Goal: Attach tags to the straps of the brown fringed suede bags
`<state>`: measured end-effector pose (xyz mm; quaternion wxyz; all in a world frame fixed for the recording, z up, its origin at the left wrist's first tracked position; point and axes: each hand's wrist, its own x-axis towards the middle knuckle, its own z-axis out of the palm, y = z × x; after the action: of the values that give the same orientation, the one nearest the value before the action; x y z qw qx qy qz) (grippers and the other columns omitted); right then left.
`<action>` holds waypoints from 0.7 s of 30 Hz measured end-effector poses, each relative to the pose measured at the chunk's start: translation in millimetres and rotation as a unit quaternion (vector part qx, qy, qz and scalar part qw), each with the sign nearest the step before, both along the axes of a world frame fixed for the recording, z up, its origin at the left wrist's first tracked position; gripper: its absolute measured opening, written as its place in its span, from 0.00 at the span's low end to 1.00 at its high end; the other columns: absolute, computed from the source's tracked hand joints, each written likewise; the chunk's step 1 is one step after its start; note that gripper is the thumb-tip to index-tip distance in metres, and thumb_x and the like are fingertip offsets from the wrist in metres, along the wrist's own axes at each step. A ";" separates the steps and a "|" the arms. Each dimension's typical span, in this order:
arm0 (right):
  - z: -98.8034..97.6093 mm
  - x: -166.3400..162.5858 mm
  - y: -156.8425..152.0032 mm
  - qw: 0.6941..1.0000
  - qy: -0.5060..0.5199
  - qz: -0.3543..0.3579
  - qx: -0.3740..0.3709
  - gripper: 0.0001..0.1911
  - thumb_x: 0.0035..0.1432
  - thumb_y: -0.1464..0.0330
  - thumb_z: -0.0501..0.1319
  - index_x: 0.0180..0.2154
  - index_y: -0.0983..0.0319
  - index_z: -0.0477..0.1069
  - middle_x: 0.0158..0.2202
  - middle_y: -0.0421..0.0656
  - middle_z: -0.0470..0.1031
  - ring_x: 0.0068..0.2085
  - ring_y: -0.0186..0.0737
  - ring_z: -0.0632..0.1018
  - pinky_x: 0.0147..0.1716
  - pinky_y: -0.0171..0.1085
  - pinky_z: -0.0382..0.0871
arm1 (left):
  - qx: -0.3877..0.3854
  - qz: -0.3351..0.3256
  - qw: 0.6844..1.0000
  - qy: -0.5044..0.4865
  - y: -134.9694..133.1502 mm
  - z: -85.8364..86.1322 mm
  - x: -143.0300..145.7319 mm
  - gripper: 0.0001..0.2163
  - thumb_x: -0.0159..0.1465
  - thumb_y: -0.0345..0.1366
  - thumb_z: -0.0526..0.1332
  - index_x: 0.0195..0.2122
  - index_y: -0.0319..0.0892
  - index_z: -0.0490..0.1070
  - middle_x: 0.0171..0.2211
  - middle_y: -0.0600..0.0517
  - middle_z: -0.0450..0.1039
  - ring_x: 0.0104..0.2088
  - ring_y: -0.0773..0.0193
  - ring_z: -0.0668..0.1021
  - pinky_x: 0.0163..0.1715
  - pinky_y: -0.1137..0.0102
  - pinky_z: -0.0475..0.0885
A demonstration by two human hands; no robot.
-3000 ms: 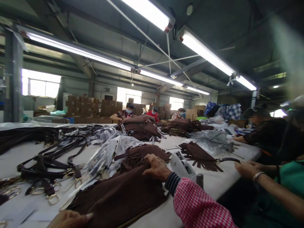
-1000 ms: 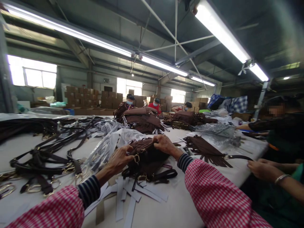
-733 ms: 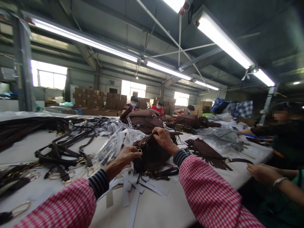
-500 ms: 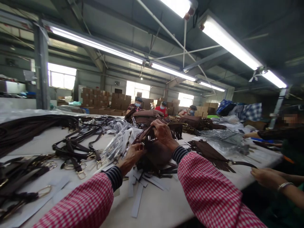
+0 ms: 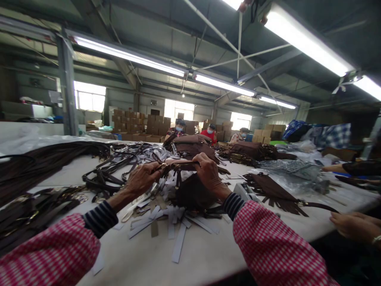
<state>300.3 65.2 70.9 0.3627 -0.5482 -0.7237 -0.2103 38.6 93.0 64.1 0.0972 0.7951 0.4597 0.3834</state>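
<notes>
At frame centre, left hand (image 5: 143,178) and right hand (image 5: 208,171) are gripping brown bag (image 5: 192,192) top, stretching it; strips (image 5: 174,222) lying loose beneath.

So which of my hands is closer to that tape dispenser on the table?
Right. Your right hand grips the brown bag just up and left of the tape dispenser; your left hand holds the bag's other end, farther left.
</notes>
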 end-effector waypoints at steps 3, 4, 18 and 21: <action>-39.5 -15.3 -10.3 0.993 -0.048 0.009 -0.109 0.09 0.65 0.71 0.56 0.42 0.59 0.74 0.40 0.44 0.75 0.39 0.41 0.76 0.38 0.35 0.63 | -0.058 0.030 0.987 0.149 -3.8 -15.2 -30.3 0.13 0.58 0.49 0.60 0.27 0.45 0.74 0.23 0.54 0.70 0.28 0.59 0.73 0.27 0.69 0.57; -50.8 -20.8 -13.9 0.988 -0.066 0.014 -0.140 0.09 0.65 0.70 0.56 0.42 0.58 0.74 0.40 0.44 0.75 0.39 0.41 0.76 0.37 0.35 0.63 | -0.060 0.040 0.985 0.158 -8.8 -23.4 -37.3 0.11 0.57 0.46 0.62 0.29 0.45 0.75 0.25 0.53 0.73 0.30 0.57 0.75 0.28 0.69 0.58; -57.8 -45.8 -32.4 0.977 -0.086 0.059 -0.187 0.08 0.63 0.68 0.59 0.43 0.59 0.75 0.42 0.44 0.77 0.40 0.41 0.77 0.40 0.36 0.65 | -0.237 0.018 0.917 -0.319 -63.6 -102.2 28.9 0.26 0.54 0.49 0.67 0.51 0.42 0.74 0.46 0.47 0.80 0.45 0.52 0.79 0.42 0.64 0.74; -59.4 -40.1 -36.3 0.976 -0.046 0.109 -0.183 0.08 0.61 0.71 0.61 0.42 0.61 0.76 0.41 0.44 0.78 0.40 0.39 0.76 0.40 0.34 0.64 | -0.285 0.026 0.893 -0.347 -64.6 -99.3 33.6 0.23 0.53 0.47 0.67 0.46 0.40 0.74 0.37 0.47 0.80 0.37 0.55 0.80 0.35 0.66 0.75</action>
<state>260.2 28.9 11.5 0.2432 -0.5130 -0.8211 -0.0583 72.2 28.3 -35.2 0.4634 0.5374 0.5069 0.4894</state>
